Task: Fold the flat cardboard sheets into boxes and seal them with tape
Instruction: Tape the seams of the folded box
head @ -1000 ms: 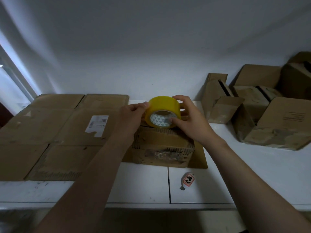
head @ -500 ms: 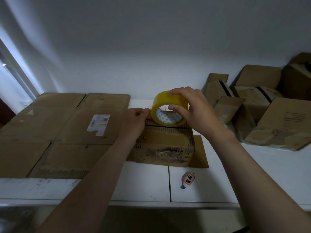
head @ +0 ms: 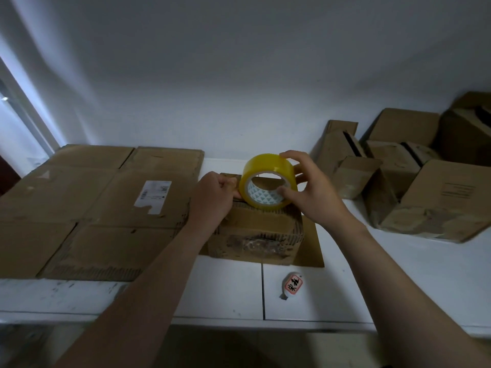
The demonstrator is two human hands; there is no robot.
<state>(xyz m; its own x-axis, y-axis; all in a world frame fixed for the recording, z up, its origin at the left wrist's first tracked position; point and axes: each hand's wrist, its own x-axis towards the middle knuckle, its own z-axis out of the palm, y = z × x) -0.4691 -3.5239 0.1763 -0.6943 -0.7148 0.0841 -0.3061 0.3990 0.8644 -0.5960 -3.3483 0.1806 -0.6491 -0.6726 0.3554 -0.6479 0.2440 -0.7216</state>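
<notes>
Hands: two, both bare, reaching in over the near table edge
Right hand: grips the tape roll, thumb inside the core, fingers curved over the outer rim
Left hand: fingers curled at the top left edge of the small box, knuckles just beside the roll; I cannot tell whether they pinch a tape end
Tape roll: one, yellow, standing on edge on top of the small box, open core facing the camera, its inner liner printed with small triangles
Small box: one, folded up, in the middle of the table, near side worn with a shiny patch of old tape
Cardboard piece: one flat piece lying under the small box, showing at its right
Flat cardboard: one wide spread on the left of the table, creased into several panels; one sheet or a stack, I cannot tell
White label: one, stuck on a middle panel of the flat cardboard, lower edge torn
Folded boxes: at least four, crowded together on the right against the wall, some with flaps open; they overlap too much for an exact count
White tag: one, small, with a red mark, lying on the table near the front edge, apart from the small box
Table: one, white, with a seam running front to back
Wall: plain white, behind everything
</notes>
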